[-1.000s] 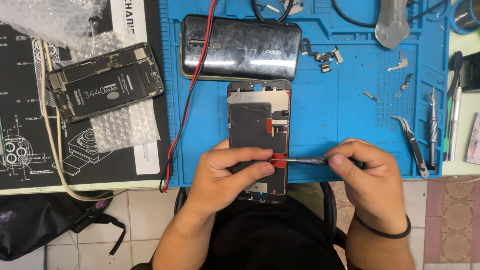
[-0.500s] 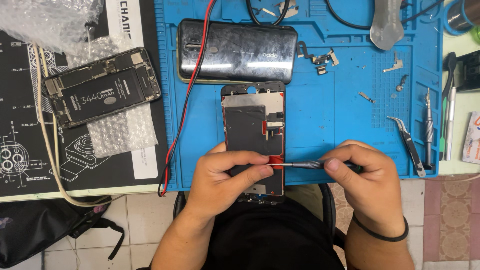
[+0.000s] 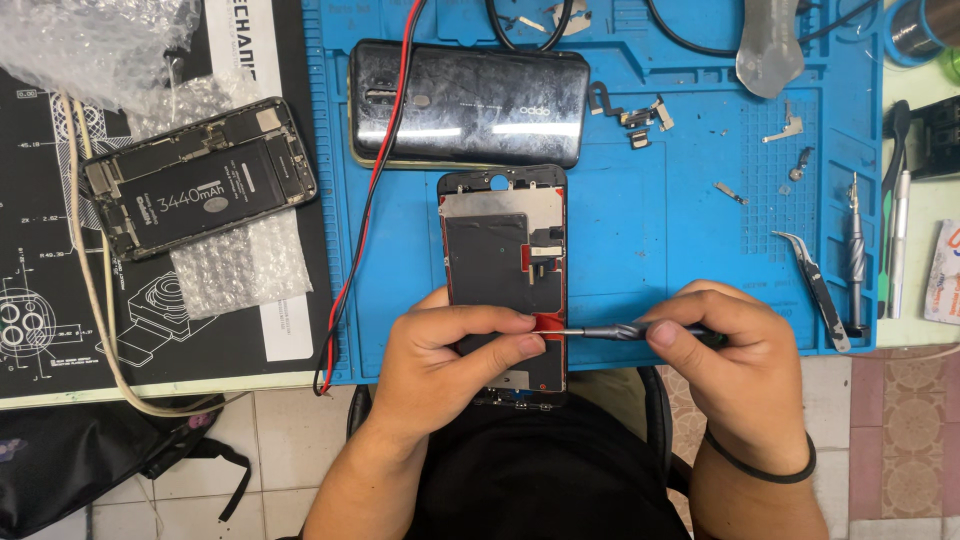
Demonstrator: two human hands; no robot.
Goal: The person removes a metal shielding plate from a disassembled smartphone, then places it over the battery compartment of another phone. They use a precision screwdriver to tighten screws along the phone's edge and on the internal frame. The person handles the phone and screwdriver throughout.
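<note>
A blue mat (image 3: 650,240) carries a glossy black phone (image 3: 470,100) and a black, silver-shielded screen panel (image 3: 500,260).

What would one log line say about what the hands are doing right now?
left hand: steadies phone screen assembly | right hand: holds screwdriver, tip at red part | surface: blue mat

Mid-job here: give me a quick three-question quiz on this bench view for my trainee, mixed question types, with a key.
1. True or false: the right hand holds a screwdriver whose tip points toward the opened phone frame.
2. Which lies on the blue mat right of the right hand? A) tweezers B) a hammer C) a glue bottle
3. Fill in: the left hand steadies the frame's ____ end, nearest the person.

Key: 1 true; 2 A; 3 lower.
</note>
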